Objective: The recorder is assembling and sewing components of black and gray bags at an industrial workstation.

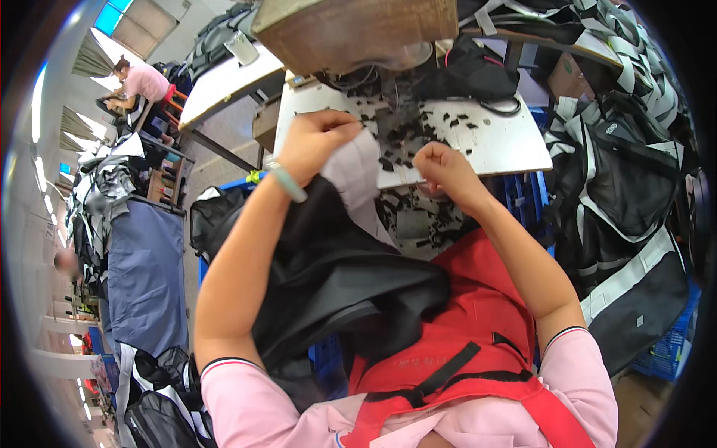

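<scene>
My left hand (317, 145) is closed on the edge of a pale grey fabric strip (355, 172) at the front edge of the white worktable (500, 145). The strip hangs down from my fingers beside a large piece of black cloth (336, 276), which drapes across my lap. My right hand (448, 175) is curled with fingers pressed together, just off the table's front edge. Whatever may be between those fingers is too small or hidden to make out. Small black scraps (448, 119) lie scattered over the tabletop between and beyond my hands.
A brown box-shaped body (355, 37) overhangs the table's far side. Black bags with grey straps (620, 164) are heaped on the right. More scraps (418, 224) lie below the table edge. A blue crate (665, 343) stands low right. Another person (142, 86) sits far left.
</scene>
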Available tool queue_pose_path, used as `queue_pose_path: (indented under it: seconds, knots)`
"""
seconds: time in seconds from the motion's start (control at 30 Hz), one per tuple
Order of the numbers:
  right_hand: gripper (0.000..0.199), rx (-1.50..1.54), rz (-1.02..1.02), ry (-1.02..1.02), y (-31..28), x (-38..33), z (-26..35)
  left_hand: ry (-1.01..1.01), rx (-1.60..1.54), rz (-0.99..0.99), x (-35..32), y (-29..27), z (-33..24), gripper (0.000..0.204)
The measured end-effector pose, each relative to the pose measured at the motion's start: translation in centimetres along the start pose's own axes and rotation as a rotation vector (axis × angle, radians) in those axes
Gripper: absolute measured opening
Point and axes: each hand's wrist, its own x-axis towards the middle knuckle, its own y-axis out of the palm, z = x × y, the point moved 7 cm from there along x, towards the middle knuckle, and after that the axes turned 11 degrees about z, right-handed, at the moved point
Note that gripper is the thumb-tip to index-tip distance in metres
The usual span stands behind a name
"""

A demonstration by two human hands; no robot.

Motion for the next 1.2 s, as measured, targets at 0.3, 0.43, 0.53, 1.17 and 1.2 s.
queue_pose_path:
  seconds: [0.3, 0.43, 0.53, 1.17, 1.2]
  knots:
    - [0.040, -0.215, 0.768, 0.056, 12.5, -10.0, -6.2, -0.055, 0.539, -0.418, -21.6, -11.2, -0.1, 0.044]
    - [0.044, -0.399, 0.906, -0.160, 17.3, -13.6, -1.3, -0.274, 0.100, -0.540, -32.8, -14.9, 5.9, 0.030]
    - [0.046, -0.490, 0.979, -0.257, 19.6, -15.5, 0.1, -0.253, -0.153, -0.675, -39.1, -14.4, 8.1, 0.020]
    - [0.017, -0.388, 0.483, 0.061, 11.6, -3.7, 3.4, -0.279, -0.737, -0.610, -42.2, -13.5, 16.7, 0.024]
    - [0.018, -0.393, 0.444, 0.079, 10.5, -3.3, 1.1, -0.269, -0.745, -0.610, -41.9, -12.9, 17.4, 0.024]
